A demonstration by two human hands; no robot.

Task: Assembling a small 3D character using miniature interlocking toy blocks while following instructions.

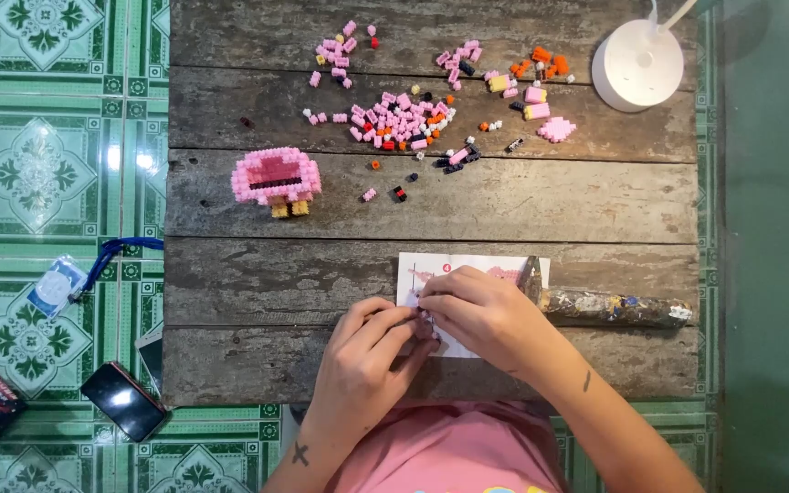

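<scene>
I sit at a tabletop made of old grey planks, with gaps between them. A tiny brick could slip down a gap if I drop it.

Low in the middle of the frame lies a white paper sheet with building pictures. My right hand rests on it, so it covers much of the pictures, and I could put a piece in the wrong spot.

Beside the sheet, to the right, is a long stick wrapped in patterned paper. My right arm is near it and could bump it.

At the left middle stands my pink block figure on yellow legs. It is well apart from my hands, so it is safe for now.

Along the top lies the pile of loose little bricks, mostly pink, some orange and black. They are spread wide, and a sleeve could sweep them off the edge.

My left hand meets my right hand low in the middle. The fingers of both are pinched together on a tiny block piece. I can hardly see it. If I press crooked, it may pop out and bounce away.
</scene>
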